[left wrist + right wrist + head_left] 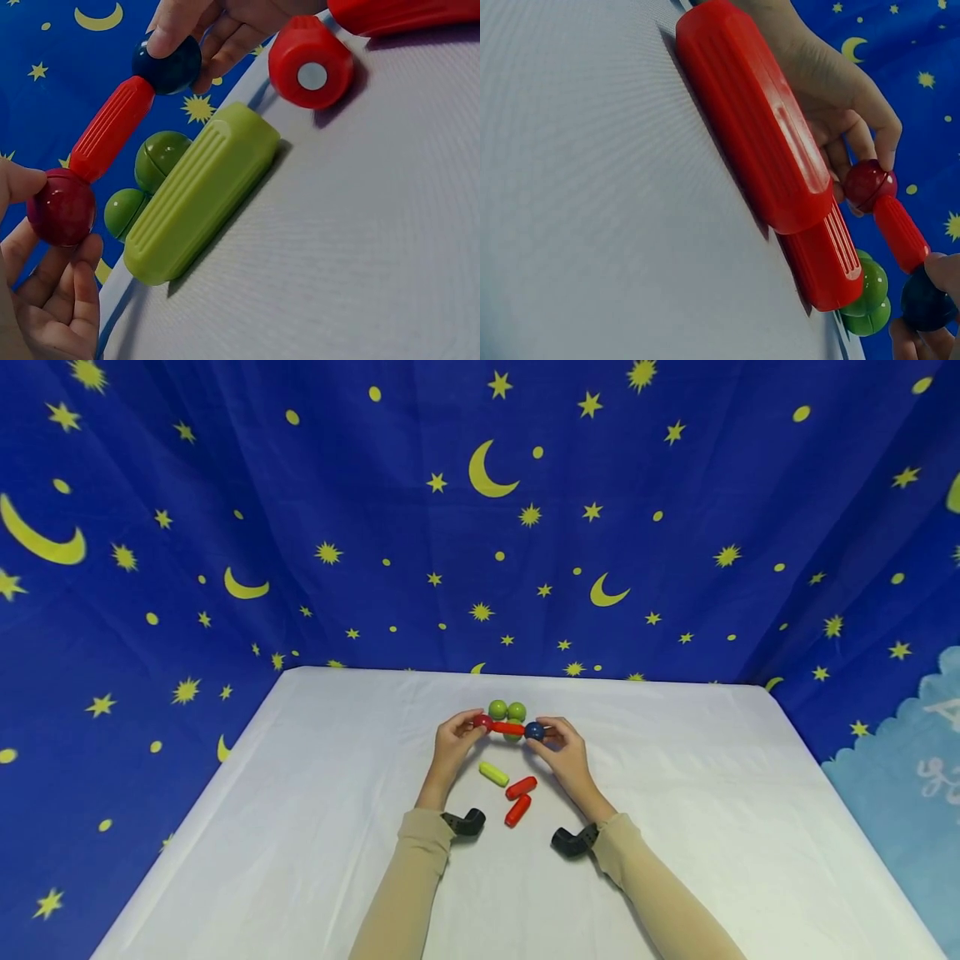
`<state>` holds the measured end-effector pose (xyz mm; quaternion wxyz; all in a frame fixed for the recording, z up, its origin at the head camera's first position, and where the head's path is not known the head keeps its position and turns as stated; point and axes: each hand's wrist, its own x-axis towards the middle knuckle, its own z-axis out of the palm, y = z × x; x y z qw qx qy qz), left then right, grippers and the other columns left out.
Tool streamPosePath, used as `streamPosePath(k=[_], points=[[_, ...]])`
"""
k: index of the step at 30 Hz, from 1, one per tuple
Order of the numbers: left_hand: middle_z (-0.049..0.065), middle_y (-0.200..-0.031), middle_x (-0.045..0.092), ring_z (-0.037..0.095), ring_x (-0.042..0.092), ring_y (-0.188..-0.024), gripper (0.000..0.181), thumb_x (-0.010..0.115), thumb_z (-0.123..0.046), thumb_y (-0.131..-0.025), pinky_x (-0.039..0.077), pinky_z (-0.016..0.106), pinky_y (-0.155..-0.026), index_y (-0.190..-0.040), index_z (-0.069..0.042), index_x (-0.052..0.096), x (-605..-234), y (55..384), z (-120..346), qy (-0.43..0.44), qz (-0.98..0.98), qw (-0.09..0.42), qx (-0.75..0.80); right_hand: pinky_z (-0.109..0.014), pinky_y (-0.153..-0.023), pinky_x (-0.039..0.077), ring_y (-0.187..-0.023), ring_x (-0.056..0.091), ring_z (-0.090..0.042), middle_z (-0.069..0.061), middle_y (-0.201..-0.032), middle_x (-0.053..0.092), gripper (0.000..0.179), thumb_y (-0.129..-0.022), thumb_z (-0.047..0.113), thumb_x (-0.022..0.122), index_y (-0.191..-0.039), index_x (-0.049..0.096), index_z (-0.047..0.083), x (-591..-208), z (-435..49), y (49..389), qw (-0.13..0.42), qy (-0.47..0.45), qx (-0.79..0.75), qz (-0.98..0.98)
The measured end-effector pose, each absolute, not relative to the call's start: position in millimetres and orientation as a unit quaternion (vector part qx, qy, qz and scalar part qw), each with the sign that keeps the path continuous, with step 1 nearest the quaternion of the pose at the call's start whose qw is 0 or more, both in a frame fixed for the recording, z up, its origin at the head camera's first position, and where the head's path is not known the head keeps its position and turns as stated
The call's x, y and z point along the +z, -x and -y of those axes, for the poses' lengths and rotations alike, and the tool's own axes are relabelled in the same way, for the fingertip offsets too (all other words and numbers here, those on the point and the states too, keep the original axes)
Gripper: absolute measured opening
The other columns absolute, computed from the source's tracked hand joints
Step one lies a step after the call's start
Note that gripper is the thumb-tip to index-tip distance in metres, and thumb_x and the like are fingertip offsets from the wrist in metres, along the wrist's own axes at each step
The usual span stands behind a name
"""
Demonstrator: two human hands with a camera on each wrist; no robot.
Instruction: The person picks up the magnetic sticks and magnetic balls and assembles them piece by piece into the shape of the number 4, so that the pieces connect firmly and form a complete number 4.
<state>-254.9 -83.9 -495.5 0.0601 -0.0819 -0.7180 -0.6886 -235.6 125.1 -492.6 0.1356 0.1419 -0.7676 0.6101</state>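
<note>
My left hand (452,746) pinches a dark red ball (61,207) between thumb and fingers. A blue ball (166,63) is pinched by my right hand (564,756). Between the two balls runs a red ribbed rod (112,129), its ends against each of them, so the three form one straight piece held up off the table. Just behind and under it in the head view sit several green balls (498,709). Nearer the wrists lie a yellow-green rod (493,774) and two loose red rods, one (521,788) close above the other (517,811).
The white-covered table (300,827) reaches back to a blue curtain (390,527) with yellow moons and stars. A light blue panel (900,777) hangs at the right. Black wrist mounts (573,842) stick out inward from the sleeves. One loose red rod shows a pale round end in the left wrist view.
</note>
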Motion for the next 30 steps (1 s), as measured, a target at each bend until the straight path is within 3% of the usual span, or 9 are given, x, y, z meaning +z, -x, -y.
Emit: streamPosePath(k=[3,10,14,17,22,25,30], points=[[0.029,-0.118,0.061,0.001,0.054,-0.083,0.038,0.064,-0.003,-0.087,0.046,0.013,-0.074,-0.121,0.011,0.058,-495.9,255.5,83.2,0.072,0.710,0.063,-0.697,-0.042,-0.086,0.052,-0.089,0.058,-0.021,-0.027,-0.109,0.061,0.038,-0.080,-0.001,0.071,-0.115,0.059,-0.012,-493.1,-125.0,235.5,0.137,-0.148,0.610,0.766],[0.030,-0.111,0.062,-0.004,0.060,-0.079,0.041,0.064,-0.005,-0.088,0.047,0.014,-0.073,-0.122,0.014,0.055,-495.5,255.2,82.7,0.058,0.680,0.064,-0.728,-0.032,-0.086,0.053,-0.092,0.060,-0.020,-0.027,-0.111,0.061,0.038,-0.082,-0.002,0.069,-0.116,0.057,-0.014,-494.4,-125.4,235.2,0.123,-0.161,0.612,0.764],[0.030,-0.110,0.062,-0.003,0.061,-0.080,0.037,0.064,-0.005,-0.088,0.049,0.016,-0.074,-0.120,0.013,0.057,-497.6,256.6,82.7,0.052,0.667,0.068,-0.740,-0.035,-0.086,0.053,-0.092,0.059,-0.018,-0.028,-0.110,0.060,0.037,-0.083,-0.003,0.067,-0.117,0.057,-0.014,-494.2,-125.3,234.8,0.112,-0.164,0.616,0.762],[0.026,-0.108,0.063,-0.001,0.061,-0.081,0.034,0.064,-0.004,-0.088,0.050,0.018,-0.075,-0.117,0.012,0.058,-502.1,259.5,82.6,0.046,0.661,0.075,-0.746,-0.033,-0.084,0.053,-0.087,0.058,-0.013,-0.029,-0.106,0.061,0.036,-0.082,-0.003,0.067,-0.116,0.057,-0.013,-494.2,-124.9,234.4,0.107,-0.165,0.623,0.757],[0.014,-0.103,0.064,0.001,0.062,-0.083,0.032,0.065,-0.006,-0.088,0.050,0.017,-0.075,-0.115,0.009,0.059,-517.4,270.9,82.0,0.019,0.648,0.083,-0.756,-0.016,-0.077,0.049,-0.080,0.057,-0.003,-0.031,-0.101,0.060,0.035,-0.081,-0.003,0.068,-0.113,0.057,-0.013,-495.4,-122.5,233.7,0.093,-0.170,0.641,0.743],[0.008,-0.099,0.064,0.001,0.063,-0.084,0.032,0.065,-0.008,-0.088,0.050,0.015,-0.075,-0.116,0.007,0.060,-522.4,275.0,81.3,0.007,0.647,0.092,-0.757,-0.014,-0.075,0.048,-0.079,0.057,-0.002,-0.031,-0.100,0.060,0.035,-0.081,-0.003,0.068,-0.112,0.056,-0.013,-495.7,-119.5,232.8,0.087,-0.174,0.645,0.739],[0.011,-0.101,0.066,0.000,0.064,-0.083,0.035,0.066,-0.010,-0.088,0.050,0.015,-0.074,-0.119,0.004,0.061,-523.1,275.6,81.5,0.005,0.657,0.102,-0.747,-0.014,-0.076,0.049,-0.080,0.057,-0.003,-0.031,-0.104,0.060,0.040,-0.082,-0.002,0.069,-0.116,0.055,-0.015,-495.0,-113.1,229.5,0.069,-0.181,0.647,0.737]])
